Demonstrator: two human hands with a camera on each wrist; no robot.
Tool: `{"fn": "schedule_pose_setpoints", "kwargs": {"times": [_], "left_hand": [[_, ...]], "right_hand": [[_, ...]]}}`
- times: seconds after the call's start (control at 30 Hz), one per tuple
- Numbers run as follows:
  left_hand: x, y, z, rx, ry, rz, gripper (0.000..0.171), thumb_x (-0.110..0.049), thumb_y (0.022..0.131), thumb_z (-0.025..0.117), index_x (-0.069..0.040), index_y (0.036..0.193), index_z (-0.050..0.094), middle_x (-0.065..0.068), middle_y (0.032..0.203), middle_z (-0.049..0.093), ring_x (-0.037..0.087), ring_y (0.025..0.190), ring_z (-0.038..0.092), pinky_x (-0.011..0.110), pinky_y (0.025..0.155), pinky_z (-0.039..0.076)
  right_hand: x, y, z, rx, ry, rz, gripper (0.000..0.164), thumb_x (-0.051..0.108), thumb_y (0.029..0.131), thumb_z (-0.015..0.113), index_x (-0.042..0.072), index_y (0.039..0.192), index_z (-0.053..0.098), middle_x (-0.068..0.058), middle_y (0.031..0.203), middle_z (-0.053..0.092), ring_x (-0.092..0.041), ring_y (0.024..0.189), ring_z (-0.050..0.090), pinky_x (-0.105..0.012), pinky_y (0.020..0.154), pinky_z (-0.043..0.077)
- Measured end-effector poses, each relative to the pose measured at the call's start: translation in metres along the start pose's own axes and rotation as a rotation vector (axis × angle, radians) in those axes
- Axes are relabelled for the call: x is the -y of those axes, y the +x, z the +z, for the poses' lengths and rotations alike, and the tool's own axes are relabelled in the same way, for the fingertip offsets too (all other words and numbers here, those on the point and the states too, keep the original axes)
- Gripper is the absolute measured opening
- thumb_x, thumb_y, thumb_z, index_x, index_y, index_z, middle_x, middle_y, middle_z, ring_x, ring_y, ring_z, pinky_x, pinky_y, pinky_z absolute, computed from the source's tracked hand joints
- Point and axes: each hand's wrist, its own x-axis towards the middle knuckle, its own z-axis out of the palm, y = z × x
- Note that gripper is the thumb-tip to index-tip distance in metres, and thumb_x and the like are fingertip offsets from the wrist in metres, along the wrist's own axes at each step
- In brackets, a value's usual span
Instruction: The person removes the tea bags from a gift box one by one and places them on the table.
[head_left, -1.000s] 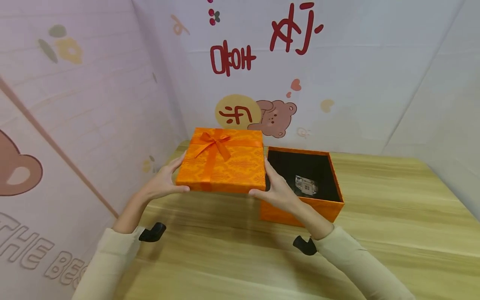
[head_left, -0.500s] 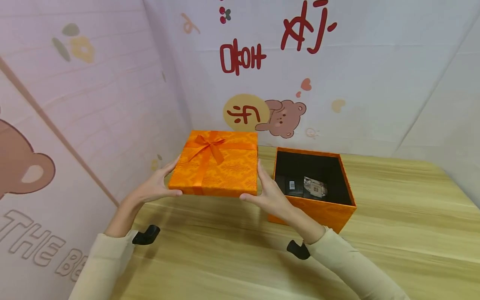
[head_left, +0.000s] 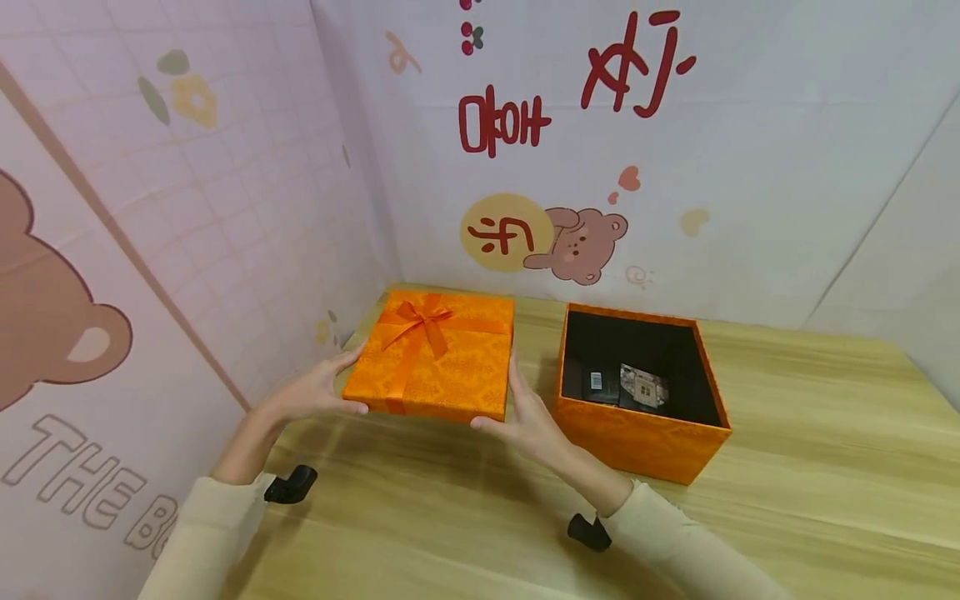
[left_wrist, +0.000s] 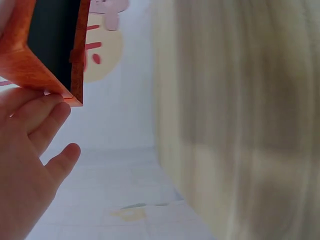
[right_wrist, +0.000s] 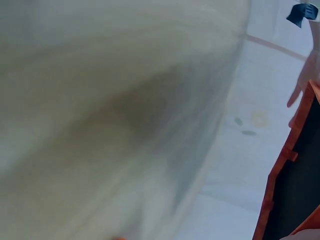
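Soft, fairly even light filled the head view, bright on the back wall (head_left: 757, 158) and worktop (head_left: 825, 408), while the left wall (head_left: 247, 183) took a faint pinkish-violet tinge. Diffuse shadows lay on the worktop below the orange lid (head_left: 450, 367) and near the forearms (head_left: 247, 450), which suggested light from above. The inside of the open box (head_left: 637, 442) sank to near-black. Most of that view was crisp (its far left looked rather stretched). The left wrist view was cooler and smeared the worktop's grain, though the left hand (left_wrist: 30, 150) came out clearer. The right wrist view was dim and hazy, its worktop blurred under a broad, soft-edged shadow.
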Motion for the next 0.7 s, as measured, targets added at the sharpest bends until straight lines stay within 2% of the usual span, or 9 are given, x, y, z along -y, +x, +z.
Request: {"fn": "schedule_pose_setpoints", "kwargs": {"times": [0.2,0.23,0.4,0.43,0.47,0.7], "left_hand": [[0.016,0.008,0.018,0.03,-0.023,0.012,0.093,-0.02,0.076,0.074,0.012,0.14,0.015,0.035,0.142,0.016,0.051,0.129,0.017,0.064,0.101,0.018],[0.018,0.009,0.02,0.033,-0.024,0.018,0.093,-0.02,0.075,0.075,0.013,0.139,0.016,0.036,0.142,0.018,0.051,0.126,0.023,0.063,0.101,0.019],[0.025,0.014,0.031,0.068,-0.008,0.012,0.094,-0.022,0.075,0.075,0.015,0.138,0.017,0.037,0.139,0.021,0.051,0.124,0.028,0.061,0.101,0.022],[0.026,0.015,0.033,0.078,-0.007,0.006,0.094,-0.023,0.075,0.075,0.016,0.138,0.017,0.038,0.139,0.021,0.051,0.124,0.028,0.061,0.101,0.023],[0.027,0.016,0.035,0.086,-0.012,-0.004,0.094,-0.023,0.075,0.075,0.015,0.138,0.016,0.037,0.139,0.021,0.051,0.127,0.022,0.061,0.101,0.022],[0.029,0.026,0.041,0.083,-0.001,-0.019,0.092,-0.023,0.076,0.074,0.015,0.138,0.017,0.034,0.141,0.02,0.048,0.129,0.022,0.058,0.102,0.024]], "right_hand": [[-0.016,-0.009,0.011,0.022,-0.002,0.109,0.108,0.042,0.077,0.069,0.002,0.145,-0.004,-0.014,0.152,-0.003,-0.03,0.138,0.007,-0.047,0.11,0.014],[-0.019,-0.01,0.013,0.027,-0.003,0.125,0.107,0.042,0.077,0.069,0.002,0.145,-0.003,-0.014,0.152,-0.003,-0.03,0.138,0.007,-0.047,0.11,0.014],[-0.027,-0.014,0.016,0.061,0.0,0.178,0.103,0.041,0.08,0.066,0.0,0.145,-0.003,-0.016,0.151,-0.001,-0.031,0.138,0.008,-0.048,0.11,0.014],[-0.028,-0.015,0.016,0.067,0.001,0.185,0.102,0.04,0.081,0.066,-0.001,0.144,-0.003,-0.018,0.151,-0.001,-0.031,0.138,0.008,-0.048,0.11,0.014],[-0.028,-0.015,0.015,0.075,-0.001,0.196,0.102,0.04,0.082,0.066,-0.002,0.144,-0.003,-0.018,0.151,-0.001,-0.031,0.138,0.007,-0.047,0.11,0.014],[-0.03,-0.014,0.012,0.116,-0.029,0.25,0.096,0.031,0.085,0.064,-0.009,0.142,-0.002,-0.026,0.148,-0.001,-0.035,0.137,0.007,-0.048,0.11,0.013]]}}
